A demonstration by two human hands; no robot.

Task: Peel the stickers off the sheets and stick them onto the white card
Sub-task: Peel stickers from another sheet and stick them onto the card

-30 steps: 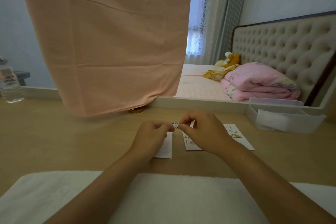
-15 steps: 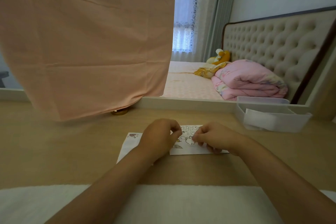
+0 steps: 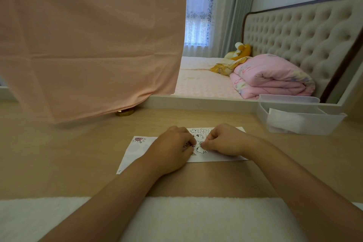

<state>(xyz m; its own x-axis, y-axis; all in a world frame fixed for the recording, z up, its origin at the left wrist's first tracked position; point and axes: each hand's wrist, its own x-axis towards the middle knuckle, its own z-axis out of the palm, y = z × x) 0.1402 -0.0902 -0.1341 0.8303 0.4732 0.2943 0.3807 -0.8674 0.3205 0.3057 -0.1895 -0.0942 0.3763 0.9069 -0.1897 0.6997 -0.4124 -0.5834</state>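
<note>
A sticker sheet (image 3: 220,156) with outlined cartoon animals lies flat on the wooden table. To its left, partly under my wrist, lies the white card (image 3: 134,153) with a pink sticker (image 3: 138,139) in its far left corner. My left hand (image 3: 171,150) rests on the sheet's left part, its curled fingertips holding the sheet down. My right hand (image 3: 224,139) sits just to the right, with thumb and forefinger pinching at a round animal sticker (image 3: 202,149) in the sheet's middle. The fingertips of both hands almost meet.
A peach cloth (image 3: 88,45) hangs over the table's far left, with a gold cap (image 3: 124,113) under its edge. A clear plastic bin (image 3: 300,122) stands at the far right. A white towel (image 3: 196,220) covers the near edge. A bed shows behind the table.
A second ago both hands held a small sticker in the air between them. They have come down onto the sheets, and my right fingers now pick at a sticker on the sheet.
</note>
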